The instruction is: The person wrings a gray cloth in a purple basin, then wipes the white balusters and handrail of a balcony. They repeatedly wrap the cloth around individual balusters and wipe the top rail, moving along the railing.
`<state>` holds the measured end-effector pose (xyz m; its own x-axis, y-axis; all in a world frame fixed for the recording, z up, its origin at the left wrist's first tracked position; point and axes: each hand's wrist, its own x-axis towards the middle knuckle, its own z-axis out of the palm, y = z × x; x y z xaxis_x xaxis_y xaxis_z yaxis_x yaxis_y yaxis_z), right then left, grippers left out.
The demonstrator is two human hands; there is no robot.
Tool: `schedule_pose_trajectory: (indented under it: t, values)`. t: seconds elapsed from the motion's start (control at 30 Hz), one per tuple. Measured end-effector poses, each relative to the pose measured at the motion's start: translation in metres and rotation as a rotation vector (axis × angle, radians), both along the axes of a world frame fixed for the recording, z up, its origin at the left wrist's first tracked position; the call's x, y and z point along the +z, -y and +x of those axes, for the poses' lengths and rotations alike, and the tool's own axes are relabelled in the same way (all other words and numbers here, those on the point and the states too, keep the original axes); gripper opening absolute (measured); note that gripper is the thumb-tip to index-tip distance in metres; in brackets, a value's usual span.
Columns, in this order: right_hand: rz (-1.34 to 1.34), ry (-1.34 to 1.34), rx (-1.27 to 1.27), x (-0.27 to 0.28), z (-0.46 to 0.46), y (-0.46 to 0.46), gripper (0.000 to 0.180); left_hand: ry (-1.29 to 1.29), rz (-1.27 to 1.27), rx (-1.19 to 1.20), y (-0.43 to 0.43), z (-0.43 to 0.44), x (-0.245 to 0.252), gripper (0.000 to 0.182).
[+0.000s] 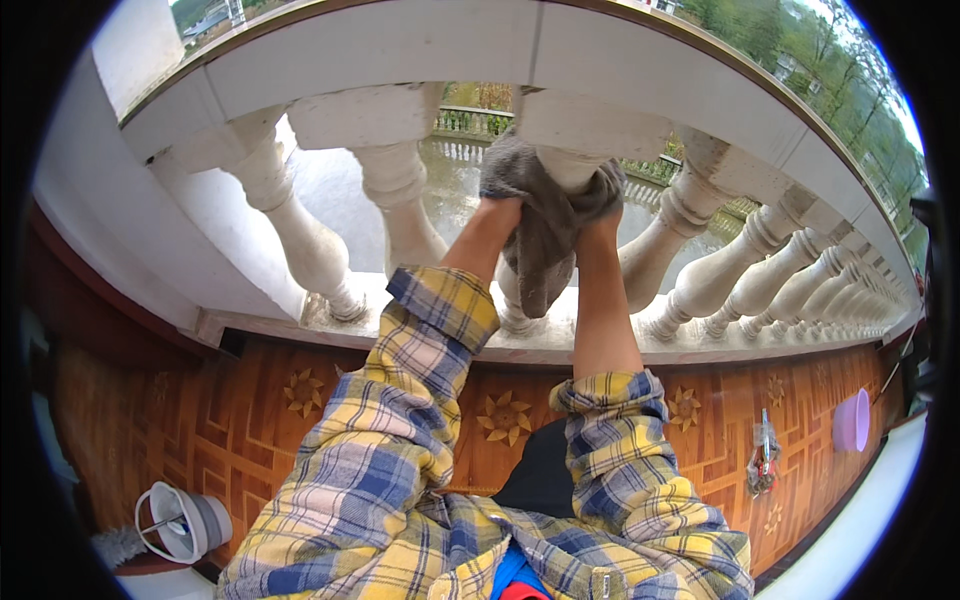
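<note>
A damp-looking grey-brown cloth wraps the upper neck of a white baluster, just under the top rail, and one end hangs down in front. My left hand grips the cloth on the left side of the neck. On the right side my right hand has hold of the same cloth. Its folds cover nearly all of both hands, so the fingers are hidden. Both arms reach forward in rolled-up plaid sleeves.
The white balustrade's top rail crosses ahead, with more balusters to the right. On the patterned floor stand a grey-and-white bucket at left and a purple basin at right. A plastic bag with tools lies near the basin.
</note>
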<state>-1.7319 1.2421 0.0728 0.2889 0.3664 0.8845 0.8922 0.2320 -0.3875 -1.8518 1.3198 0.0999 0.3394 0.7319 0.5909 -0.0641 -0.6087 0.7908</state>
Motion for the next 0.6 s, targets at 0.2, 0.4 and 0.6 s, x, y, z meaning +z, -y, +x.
schedule_pose_trajectory:
  t: [0.2,0.4,0.6]
  values:
    - [0.224,-1.013,0.795,-0.026,-0.075,0.045,0.042,0.153,-0.042,-0.153,0.065,-0.011,-0.039,0.037]
    - [0.078,-0.167,0.078,-0.016,-0.041,0.046,0.048,0.01,0.099,-0.169,0.066,-0.016,-0.048,0.03]
    - [0.054,0.217,-0.261,-0.028,-0.011,0.026,0.043,-0.226,0.544,-0.012,0.051,-0.02,-0.041,0.038]
